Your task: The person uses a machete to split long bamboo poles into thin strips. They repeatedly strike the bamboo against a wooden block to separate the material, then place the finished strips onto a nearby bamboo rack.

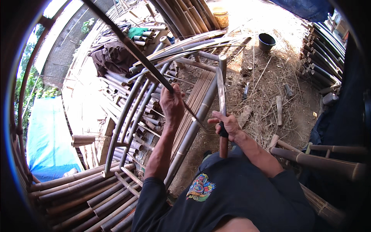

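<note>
The view looks out from the person's head, through the left of two fisheye cameras worn side by side, facing steeply down and forward. The dark shirt fills the near foreground at the lower edge; the left hand and right hand lie beyond it, around mid-picture. It reaches wide, from the blue tarp at left to the bamboo stack at right, straight edges bending toward the rim

dark strip | long, slanted | knife | brown handle, blade pointing forward
</note>
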Demonstrator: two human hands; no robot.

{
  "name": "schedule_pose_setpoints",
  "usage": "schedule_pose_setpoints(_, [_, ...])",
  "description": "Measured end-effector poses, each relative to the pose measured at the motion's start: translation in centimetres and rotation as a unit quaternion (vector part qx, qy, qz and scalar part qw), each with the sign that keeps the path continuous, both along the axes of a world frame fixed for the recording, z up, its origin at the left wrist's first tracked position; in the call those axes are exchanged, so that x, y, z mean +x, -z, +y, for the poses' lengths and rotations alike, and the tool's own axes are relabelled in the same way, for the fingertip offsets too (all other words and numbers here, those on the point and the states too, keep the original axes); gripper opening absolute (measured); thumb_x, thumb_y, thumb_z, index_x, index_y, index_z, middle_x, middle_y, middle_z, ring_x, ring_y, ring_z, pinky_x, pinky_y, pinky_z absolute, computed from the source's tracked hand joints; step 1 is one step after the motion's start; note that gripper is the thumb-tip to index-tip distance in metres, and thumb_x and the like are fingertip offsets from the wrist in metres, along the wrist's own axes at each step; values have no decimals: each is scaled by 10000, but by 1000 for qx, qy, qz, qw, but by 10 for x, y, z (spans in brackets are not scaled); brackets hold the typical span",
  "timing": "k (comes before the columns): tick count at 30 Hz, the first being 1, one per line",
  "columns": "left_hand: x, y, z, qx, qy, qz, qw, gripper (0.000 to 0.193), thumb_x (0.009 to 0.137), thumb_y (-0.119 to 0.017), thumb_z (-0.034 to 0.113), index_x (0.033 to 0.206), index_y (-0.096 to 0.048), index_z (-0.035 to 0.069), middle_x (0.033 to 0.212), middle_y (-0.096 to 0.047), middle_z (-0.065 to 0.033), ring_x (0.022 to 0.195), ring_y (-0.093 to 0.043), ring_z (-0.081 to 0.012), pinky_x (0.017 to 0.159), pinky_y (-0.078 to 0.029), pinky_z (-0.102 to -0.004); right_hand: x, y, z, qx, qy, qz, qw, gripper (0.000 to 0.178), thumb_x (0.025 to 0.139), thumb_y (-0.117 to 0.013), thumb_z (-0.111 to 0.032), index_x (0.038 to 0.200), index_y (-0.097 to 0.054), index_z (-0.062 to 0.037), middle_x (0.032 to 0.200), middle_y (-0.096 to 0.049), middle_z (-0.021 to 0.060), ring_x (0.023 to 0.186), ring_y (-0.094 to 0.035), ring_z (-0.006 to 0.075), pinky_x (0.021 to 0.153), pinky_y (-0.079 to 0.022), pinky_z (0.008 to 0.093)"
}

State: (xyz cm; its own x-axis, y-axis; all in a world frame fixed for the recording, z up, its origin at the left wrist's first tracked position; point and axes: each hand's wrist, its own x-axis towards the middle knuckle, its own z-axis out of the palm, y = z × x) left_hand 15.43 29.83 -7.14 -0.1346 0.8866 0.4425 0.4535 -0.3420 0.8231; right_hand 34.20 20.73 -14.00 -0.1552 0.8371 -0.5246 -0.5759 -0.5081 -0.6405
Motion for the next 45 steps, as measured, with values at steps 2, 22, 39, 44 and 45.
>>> schedule_pose_setpoints(2, [18,2,-5,1,-14,-14,1000,309,980,-535,247,940,-645,-38,913,-587,-117,693,-650,-179,633,-521,-296,-23,9,13,-8,17,53,998,410,827,-734,-386,947,-581,-25,844,-680,166,455,-545,103,402,-473,255])
schedule_pose_setpoints(22, [-51,52,-101,-506,353,-136,776,362,933,-623,313,1114,-619,0,719,-594,6,658,-609,-88,636,-520,-248,122,-55,153,191,119,-428,875,459,831,-696,-500,872,-639,-46,605,-567,14,474,-547,99,429,-449,260])
schedule_pose_setpoints(39, [24,54,-119,-304,135,8,943,222,916,-599,122,1092,-638,-6,726,-595,-102,677,-557,-117,638,-450,-263,105,-4,67,219,-136,-746,614,636,899,-399,-683,862,-590,-77,577,-624,121,566,-671,276,476,-518,418])
schedule_pose_setpoints(44, [-16,66,-175,-249,193,39,948,196,890,-602,63,1075,-635,9,666,-479,-107,592,-503,-190,555,-404,-305,189,-22,118,156,-76,-767,618,746,872,-322,-760,846,-618,-76,579,-602,114,524,-612,226,431,-442,362])
schedule_pose_setpoints(45, [-26,68,-186,-239,196,49,950,180,882,-606,55,1052,-636,5,661,-472,-114,583,-504,-218,547,-401,-315,209,-20,128,170,-53,-784,595,752,853,-319,-785,811,-595,-87,558,-577,86,525,-600,210,435,-434,355])
